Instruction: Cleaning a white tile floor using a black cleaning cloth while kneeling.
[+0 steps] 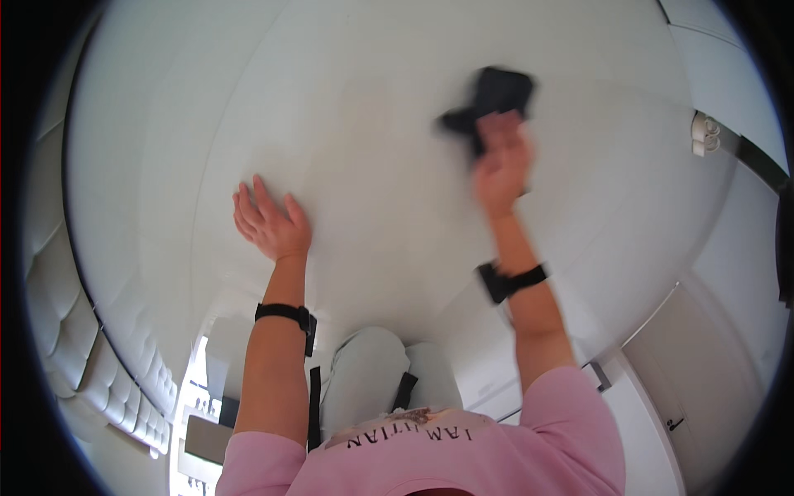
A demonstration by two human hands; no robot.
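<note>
A broad, pale, glossy surface (372,204) lies before me. My left hand (272,224) rests on it, fingers spread, with nothing in it. Farther out on the right, my right hand (504,162) has its fingers on a dark cloth (504,90), which is blurred and bunched up, with one part sticking out to the left. The cloth lies against the surface under the fingertips. Whether the fingers pinch it or press it flat is partly hidden by the blur. Black straps with small dark units are around both forearms.
Tufted white upholstery (74,328) runs along the left side beyond the surface's dark edge. Small white objects (704,133) stand at the far right. A pale door (701,372) with a dark handle is at lower right. My knees are close to the near edge.
</note>
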